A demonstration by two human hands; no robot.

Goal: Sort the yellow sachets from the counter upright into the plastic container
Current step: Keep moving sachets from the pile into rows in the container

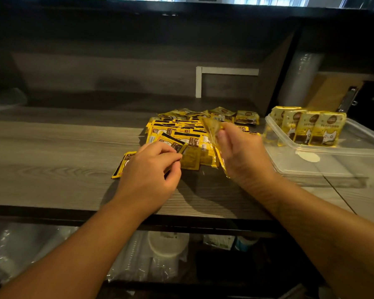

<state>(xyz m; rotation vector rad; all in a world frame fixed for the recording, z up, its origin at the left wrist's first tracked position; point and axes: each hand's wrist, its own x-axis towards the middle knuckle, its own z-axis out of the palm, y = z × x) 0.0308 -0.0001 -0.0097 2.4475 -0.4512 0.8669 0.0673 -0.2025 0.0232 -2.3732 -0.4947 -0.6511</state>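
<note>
A heap of yellow sachets [190, 134] lies flat on the wooden counter [52, 152]. My left hand [149, 171] pinches the corner of one sachet [174, 143] at the heap's near left edge. Another sachet [122, 165] lies partly under that hand. My right hand [244, 154] holds a sachet [212, 130] edge-on and lifted above the heap, blurred. To the right stands the clear plastic container [324, 162], with several sachets [307, 128] upright along its far wall.
A raised back wall with a white L-shaped strip [200, 82] borders the counter. A roll of plastic [298, 80] and a brown board stand behind the container. Below the counter's front edge, a shelf holds bagged plastic lids and cups [166, 247].
</note>
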